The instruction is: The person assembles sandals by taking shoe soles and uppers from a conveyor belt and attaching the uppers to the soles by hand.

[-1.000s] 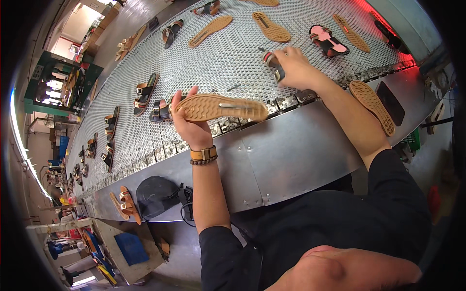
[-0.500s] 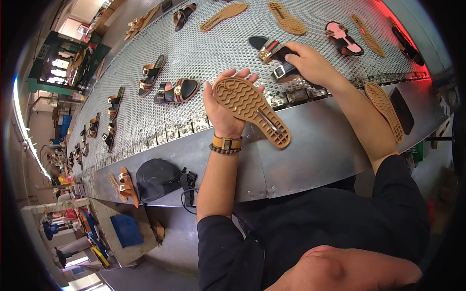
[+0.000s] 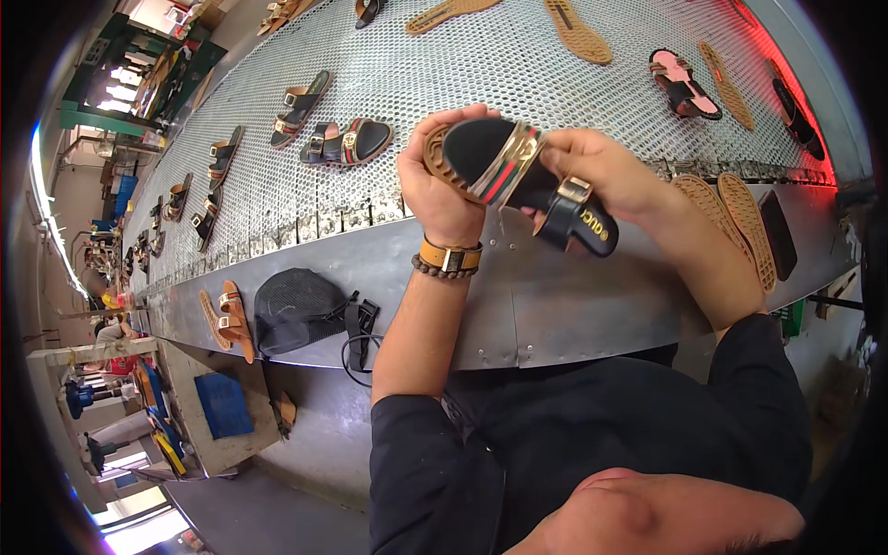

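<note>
My left hand (image 3: 446, 202) is wrapped round a tan rubber sole (image 3: 433, 159), whose toe end shows beside the palm. Over that sole lies a black sandal upper (image 3: 474, 155) with a striped, gold-trimmed front strap and a buckled second strap. My right hand (image 3: 606, 171) grips this upper near its middle, at the strap, and its heel end points toward me. The upper covers most of the sole, so I cannot tell whether the two are pressed together. Both hands are above the metal ledge (image 3: 573, 305), close to the mesh belt (image 3: 509, 79).
On the belt rest several black sandals (image 3: 347, 143), loose tan soles (image 3: 578, 32) and a pink-lined sandal (image 3: 684, 85). More soles (image 3: 747, 227) lie on the ledge by my right forearm. A black mesh bag (image 3: 296, 310) and brown sandal (image 3: 234, 319) sit left. Red light glows far right.
My right hand has lifted the black upper off the belt and brought it over the sole. My left hand has turned the sole, whose patterned underside faced up before. The view has shifted slightly.
</note>
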The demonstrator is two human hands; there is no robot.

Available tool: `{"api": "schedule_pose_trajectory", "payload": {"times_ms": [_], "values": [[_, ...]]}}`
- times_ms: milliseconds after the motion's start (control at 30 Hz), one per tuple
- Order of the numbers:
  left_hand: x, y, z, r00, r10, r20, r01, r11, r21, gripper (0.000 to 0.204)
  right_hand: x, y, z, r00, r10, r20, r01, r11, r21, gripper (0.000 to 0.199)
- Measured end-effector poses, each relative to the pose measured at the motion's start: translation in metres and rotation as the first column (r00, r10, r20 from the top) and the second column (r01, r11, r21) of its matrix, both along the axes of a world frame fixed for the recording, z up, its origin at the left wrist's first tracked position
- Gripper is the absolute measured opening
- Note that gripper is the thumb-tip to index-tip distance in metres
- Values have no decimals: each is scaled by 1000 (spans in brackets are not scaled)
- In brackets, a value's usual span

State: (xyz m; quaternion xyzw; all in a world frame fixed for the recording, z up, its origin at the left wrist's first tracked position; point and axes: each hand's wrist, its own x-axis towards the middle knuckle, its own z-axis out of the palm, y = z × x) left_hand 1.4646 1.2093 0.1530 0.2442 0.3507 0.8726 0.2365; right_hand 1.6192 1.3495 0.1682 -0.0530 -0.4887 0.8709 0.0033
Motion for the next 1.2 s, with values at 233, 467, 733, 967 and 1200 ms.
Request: {"api": "schedule_pose_trajectory", "payload": {"times_ms": [233, 467, 733, 967, 1200], "values": [[9, 4, 1, 991, -128, -33, 129, 990, 53, 32, 4, -7, -12, 999, -42, 20, 41, 999, 31, 31], [20, 12, 1, 976, -216, 27, 209, 965, 161, 39, 13, -4, -8, 991, -131, 35, 125, 982, 142, 29], [29, 22, -4, 972, -217, -89, 229, 961, 154, 35, 23, -1, 6, 978, -191, 80, 165, 953, 255, 27], [64, 34, 13, 913, -285, 292, 233, 952, 200, 46, 26, 13, 0, 948, -307, 83, 266, 908, 323, 31], [74, 37, -4, 952, -91, -292, 36, 981, -189, 37, 34, 18, -4, 921, -388, 41, 356, 879, 317, 31]]}}
